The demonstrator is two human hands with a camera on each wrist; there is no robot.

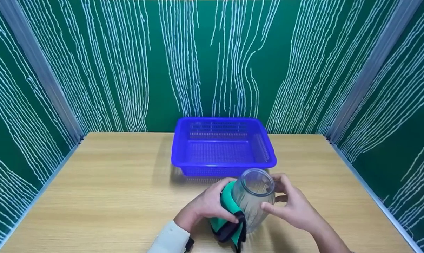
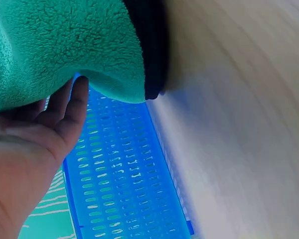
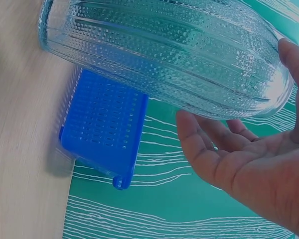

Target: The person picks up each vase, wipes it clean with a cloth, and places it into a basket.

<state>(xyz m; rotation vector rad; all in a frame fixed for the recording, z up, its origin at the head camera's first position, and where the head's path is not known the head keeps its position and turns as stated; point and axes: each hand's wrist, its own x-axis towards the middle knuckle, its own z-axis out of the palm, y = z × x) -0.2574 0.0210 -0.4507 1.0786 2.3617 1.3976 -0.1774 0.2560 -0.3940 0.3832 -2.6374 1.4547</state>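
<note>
From the left, we see a left hand [image 1: 208, 202], fingers gripping a green fleece cloth [image 1: 229, 197], probably light and pliable, against a ribbed glass vase [image 1: 253, 203] near the desk's [image 1: 92, 189] front edge. We judge the vase stiff, slippery and breakable, best held round its belly, where the right hand's [image 1: 296, 208] fingers curl; just behind, a blue plastic basket [image 1: 222, 165] limits forward room.

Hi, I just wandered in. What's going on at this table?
A person is handling a glass vase with both hands at work. The right hand holds the vase around its upper part, mouth upward, while the left hand grips a green cloth with black edging close against its side. Whether the cloth is moving, I can't tell. Just beyond them, a blue basket sits on the wooden table.
</note>
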